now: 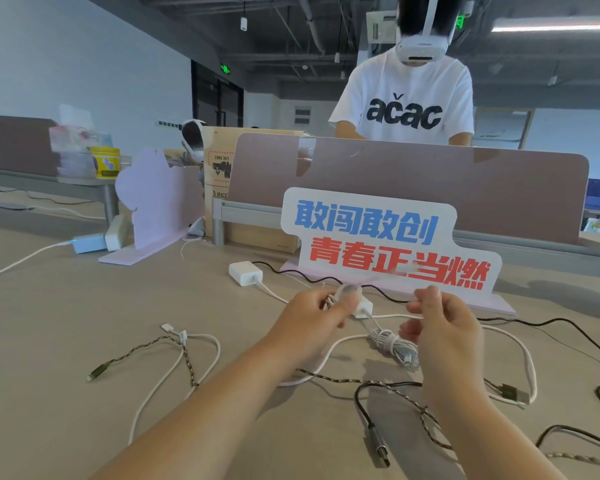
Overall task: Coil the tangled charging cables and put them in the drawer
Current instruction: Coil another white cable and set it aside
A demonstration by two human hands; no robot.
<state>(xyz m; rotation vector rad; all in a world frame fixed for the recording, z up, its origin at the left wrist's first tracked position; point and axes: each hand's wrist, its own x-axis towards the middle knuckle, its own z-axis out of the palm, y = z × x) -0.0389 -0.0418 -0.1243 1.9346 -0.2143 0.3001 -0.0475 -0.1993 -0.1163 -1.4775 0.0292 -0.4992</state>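
Note:
Both my hands are raised over the desk. My left hand [321,315] grips a small bundle of braided cable [329,301] beside a white plug [363,308]. My right hand [437,323] has its fingers curled and pinches a thin cable stretched toward the left hand. A wound white cable bundle [392,342] lies under the hands. Loose on the desk are a white cable [174,372], a braided cable [187,362], a black cable [361,407] with a USB plug [380,452], and a white charger [245,273]. No drawer is in view.
A slogan sign [388,244] stands just behind my hands on the beige desk [66,334]. A pink cutout stand [160,202], a blue adapter [89,242] and a cardboard box [219,181] are at the left rear. Behind the divider [430,181] a person in a white T-shirt [406,98] stands.

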